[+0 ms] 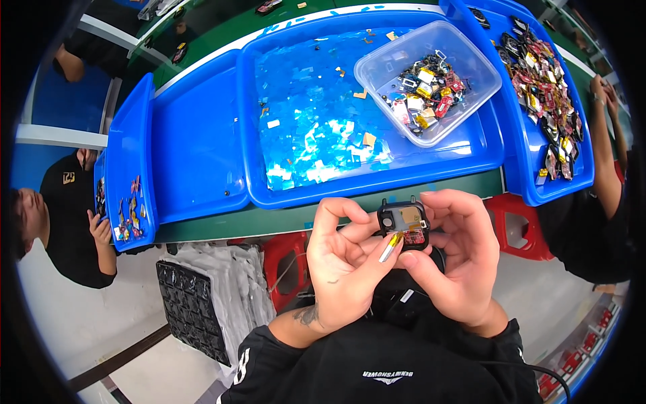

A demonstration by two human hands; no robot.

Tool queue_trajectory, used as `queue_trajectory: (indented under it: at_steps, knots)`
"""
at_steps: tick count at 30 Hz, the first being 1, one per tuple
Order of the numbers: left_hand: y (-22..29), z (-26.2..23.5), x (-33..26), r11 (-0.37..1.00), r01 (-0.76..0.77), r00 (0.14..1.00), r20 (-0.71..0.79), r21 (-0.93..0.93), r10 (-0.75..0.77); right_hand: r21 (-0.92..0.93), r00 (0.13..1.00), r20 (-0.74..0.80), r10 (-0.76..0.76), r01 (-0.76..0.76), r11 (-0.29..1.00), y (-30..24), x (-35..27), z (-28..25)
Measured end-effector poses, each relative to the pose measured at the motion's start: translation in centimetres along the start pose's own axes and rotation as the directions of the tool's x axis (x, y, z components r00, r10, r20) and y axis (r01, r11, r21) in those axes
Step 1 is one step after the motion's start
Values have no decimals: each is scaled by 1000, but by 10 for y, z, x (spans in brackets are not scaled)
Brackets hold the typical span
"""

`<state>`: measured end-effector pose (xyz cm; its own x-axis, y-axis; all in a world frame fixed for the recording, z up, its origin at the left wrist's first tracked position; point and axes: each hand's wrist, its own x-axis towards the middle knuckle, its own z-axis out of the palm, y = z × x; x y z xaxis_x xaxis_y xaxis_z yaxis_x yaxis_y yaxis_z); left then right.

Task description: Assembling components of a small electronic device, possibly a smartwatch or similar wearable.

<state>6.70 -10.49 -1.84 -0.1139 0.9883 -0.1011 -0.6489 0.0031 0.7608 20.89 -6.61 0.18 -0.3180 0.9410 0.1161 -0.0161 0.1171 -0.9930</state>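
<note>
Both my hands are raised at the near edge of the table, holding a small black watch case point(408, 217) between them. The case is open and shows a gold-brown patch, a round dark part and a bit of red circuit board. My left hand point(340, 269) grips its left side, fingers curled behind. Against the left thumb tip lies a small silver and yellow battery point(390, 248), its upper end reaching the case. My right hand point(464, 259) holds the right side, with the thumb at the lower edge and the index finger at the top corner.
A wide blue tray point(282, 195) with shiny film pieces lies ahead. In it stands a clear plastic tub point(471, 114) of small electronic parts. A blue bin point(531, 192) heaped with parts is at right, an angled blue tray point(134, 128) at left. Co-workers sit on both sides.
</note>
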Motion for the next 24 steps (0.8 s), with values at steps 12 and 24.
queue_trajectory:
  at_steps: [12,24]
  knots:
    - [2,4,-4,999,-31,999,-25,10,31,165,994,63,86,-95,982,1,3,-2]
    - [-2,4,-4,930,-324,946,75,171,316,-79,998,36,-43,46,996,-5,8,-1]
